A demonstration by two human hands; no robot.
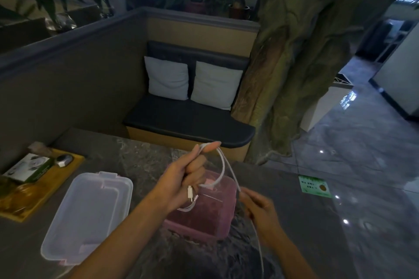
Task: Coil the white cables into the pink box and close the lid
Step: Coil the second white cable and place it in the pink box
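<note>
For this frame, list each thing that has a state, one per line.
Pink box: open, on the table.
Lid: off, lying flat left of the box.
White cable: partly looped, held above the box, its tail trailing down.
Left hand: shut on the cable loops.
Right hand: pinching the cable's trailing part.

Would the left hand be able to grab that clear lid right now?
Probably not at once: the left hand is shut on loops of white cable above the pink box. The lid lies beside it with nothing between, so it is near once the cable is dropped.
</note>
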